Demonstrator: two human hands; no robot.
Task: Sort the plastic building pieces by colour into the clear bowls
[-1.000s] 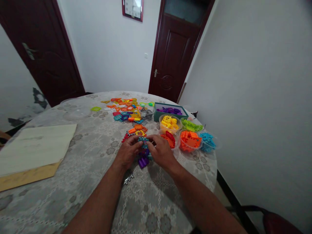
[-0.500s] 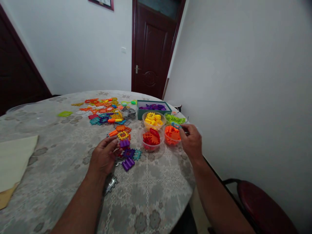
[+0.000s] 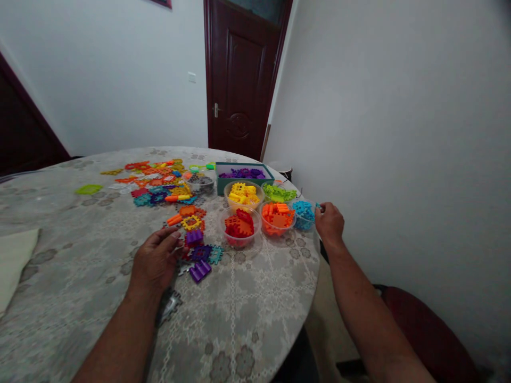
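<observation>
My right hand (image 3: pixel 330 223) is at the right edge of the table, fingers closed in a pinch on a small blue building piece (image 3: pixel 318 206), mostly hidden by the fingers. Just left of it stands a clear bowl of blue pieces (image 3: pixel 303 215). My left hand (image 3: pixel 156 260) rests beside a small pile of mixed pieces, its fingers loosely apart and nothing visible in them. Nearest its fingertips is a purple ridged piece (image 3: pixel 194 237); another purple ridged piece (image 3: pixel 200 271) lies closer to me. A grey piece (image 3: pixel 171 306) lies by my left wrist, partly covered.
Clear bowls hold red (image 3: pixel 239 226), orange (image 3: pixel 278 217), yellow (image 3: pixel 242 196), green (image 3: pixel 279 192) and grey pieces (image 3: pixel 200 182). Behind them stands a green box (image 3: pixel 244 186) of purple pieces. A loose heap (image 3: pixel 157 181) spreads at the far left. A dark red chair (image 3: pixel 423 324) is at right.
My right hand has moved right with the blue piece, from above the orange bowl to the blue bowl, which now shows. My left hand stays by the pile. The view has shifted slightly right.
</observation>
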